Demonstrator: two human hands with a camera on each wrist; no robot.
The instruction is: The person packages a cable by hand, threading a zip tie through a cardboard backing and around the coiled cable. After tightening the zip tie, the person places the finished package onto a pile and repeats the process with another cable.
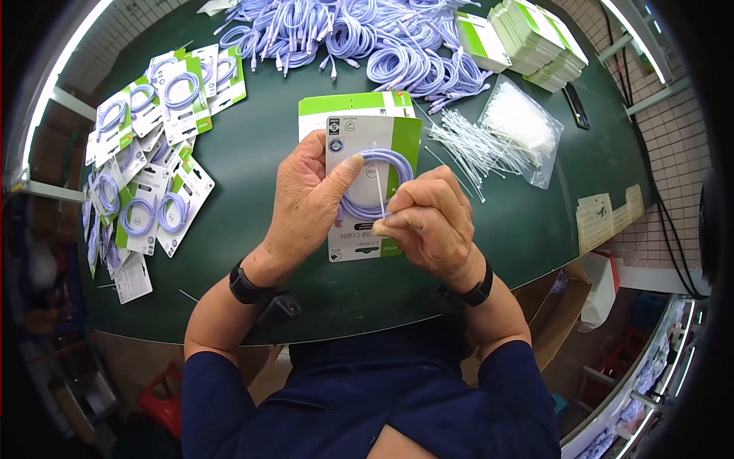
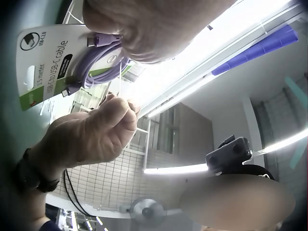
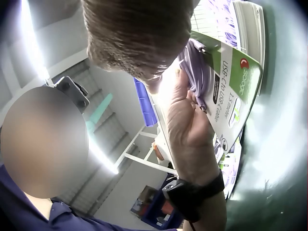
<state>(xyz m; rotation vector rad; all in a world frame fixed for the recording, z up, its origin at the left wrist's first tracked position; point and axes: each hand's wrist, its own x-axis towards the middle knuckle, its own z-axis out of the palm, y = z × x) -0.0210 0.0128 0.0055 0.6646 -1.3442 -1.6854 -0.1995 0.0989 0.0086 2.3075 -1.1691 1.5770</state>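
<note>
My left hand (image 1: 302, 203) grips a white and green cable card (image 1: 353, 134) by its left side, thumb over the front. A coiled lilac USB-C cable (image 1: 394, 159) lies against the card, and the left thumb presses on its edge. My right hand (image 1: 434, 222) pinches a thin white cable tie (image 1: 381, 187) that crosses the coil. In the left wrist view, the tie stretches from the coil down to the right hand's curled fingers (image 2: 113, 118). Both connector ends (image 2: 72, 89) of the cable show beside the printed text. Behind the held card sits a stack of similar cards (image 1: 310, 115).
Finished-looking carded cables (image 1: 138, 214) pile up on the left of the green table (image 1: 252, 153). Loose lilac cables (image 1: 344, 34) heap at the back. White cable ties (image 1: 470, 149) lie right, by a clear bag (image 1: 524, 126), a black cutter (image 1: 576, 105) and stacked cards (image 1: 527, 38).
</note>
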